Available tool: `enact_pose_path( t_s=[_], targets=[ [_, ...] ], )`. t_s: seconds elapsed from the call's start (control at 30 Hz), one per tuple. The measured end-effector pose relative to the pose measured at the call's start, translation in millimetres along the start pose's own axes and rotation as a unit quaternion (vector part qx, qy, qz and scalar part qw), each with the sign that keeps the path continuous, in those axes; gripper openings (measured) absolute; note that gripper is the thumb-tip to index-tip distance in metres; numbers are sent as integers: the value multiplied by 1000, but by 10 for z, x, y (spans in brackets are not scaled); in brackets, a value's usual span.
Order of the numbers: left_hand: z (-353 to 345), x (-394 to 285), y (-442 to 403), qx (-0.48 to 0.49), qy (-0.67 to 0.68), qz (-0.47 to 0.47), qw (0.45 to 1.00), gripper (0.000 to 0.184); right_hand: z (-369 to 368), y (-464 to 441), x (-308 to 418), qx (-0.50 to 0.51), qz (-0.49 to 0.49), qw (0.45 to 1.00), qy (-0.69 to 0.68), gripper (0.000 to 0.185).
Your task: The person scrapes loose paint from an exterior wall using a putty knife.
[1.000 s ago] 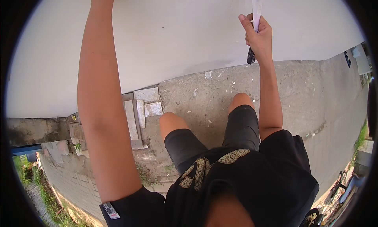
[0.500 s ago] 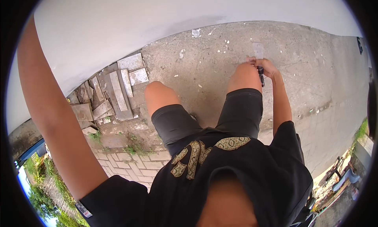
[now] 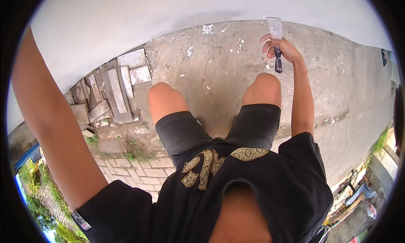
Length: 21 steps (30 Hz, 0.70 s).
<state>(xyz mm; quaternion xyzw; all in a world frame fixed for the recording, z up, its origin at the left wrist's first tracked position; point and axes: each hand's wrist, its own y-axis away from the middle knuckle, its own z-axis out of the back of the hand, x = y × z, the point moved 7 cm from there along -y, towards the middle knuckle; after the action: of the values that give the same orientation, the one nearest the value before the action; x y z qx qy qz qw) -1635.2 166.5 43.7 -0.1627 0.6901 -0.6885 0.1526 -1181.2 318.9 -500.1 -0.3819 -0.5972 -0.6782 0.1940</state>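
My right hand [image 3: 282, 47] is closed around a putty knife [image 3: 275, 28], beyond my right knee. Its wide, pale-stained blade points toward the base of the white wall [image 3: 190, 9], while the dark, speckled handle sticks out below the palm toward me. Several of my fingers are loosely bent out to the left of the tool. My left arm [image 3: 52, 112] stretches up along the left side next to the wall, and its hand lies outside the picture.
Pieces of board and tile [image 3: 120, 87] are stacked on the left against the wall. Rough concrete ground [image 3: 211, 66], dotted with white chips, lies before my knees. Paving bricks [image 3: 139, 175] and weeds are nearer me on the left. A blue-grey object [image 3: 362, 192] stands at the lower right.
My right hand has lifted from beside my right knee and moved forward with the putty knife toward the wall. The blade and handle now show more fully. My left arm stays raised.
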Motion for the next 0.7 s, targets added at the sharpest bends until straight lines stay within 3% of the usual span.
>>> enact_pose_path(
  t_s=[0.03, 0.1, 0.17, 0.2, 0.23, 0.27, 0.33, 0.37, 0.43, 0.47, 0.5, 0.57, 0.63, 0.7],
  targets=[
    [26, -30, -51, -8, 0, -2, 1000, 58, 122, -20, 85, -38, -38, 996, 70, 38],
    [177, -88, -156, -33, -1, -1, 999, 58, -221, 13, -444, 72, -257, 935, 234, 41],
    [395, -136, -241, -64, -10, 2, 998, 58, -547, -386, -1236, 260, -78, 950, 153, 35],
    [464, -92, -259, -71, -21, 4, 997, 58, -604, -243, -863, 188, -111, 973, 77, 34],
    [509, -22, -244, -64, -32, 6, 997, 58, -664, -46, -281, 194, -80, 977, -45, 32],
    [480, 160, -276, -43, -37, 12, 998, 58, -568, -75, 124, 200, 53, 977, -49, 32],
    [403, 409, -308, 5, -43, 19, 999, 60, -190, -127, 249, 135, 28, 990, -30, 36],
    [455, 213, -321, -20, -37, -3, 999, 59, -34, -161, 315, 101, 22, 994, -22, 38],
    [607, -112, -298, -80, -32, -47, 995, 57, 41, -253, -167, 36, -88, 985, 144, 44],
    [629, -180, -312, -84, -33, -52, 995, 55, -16, -332, -553, 83, -133, 956, 249, 46],
    [647, -233, -310, -84, -33, -56, 994, 54, -180, -355, -942, 128, -159, 947, 247, 47],
    [677, -305, -311, -86, -36, -64, 994, 52, -213, -529, -1019, 107, 73, 959, 250, 41],
    [668, -348, -320, -84, -39, -76, 993, 51, -113, 220, -347, -48, -2, 998, 34, 37],
    [686, -412, -325, -97, -43, -84, 991, 51, 330, 551, 33, -233, 86, 968, 44, 34]
  ],
)
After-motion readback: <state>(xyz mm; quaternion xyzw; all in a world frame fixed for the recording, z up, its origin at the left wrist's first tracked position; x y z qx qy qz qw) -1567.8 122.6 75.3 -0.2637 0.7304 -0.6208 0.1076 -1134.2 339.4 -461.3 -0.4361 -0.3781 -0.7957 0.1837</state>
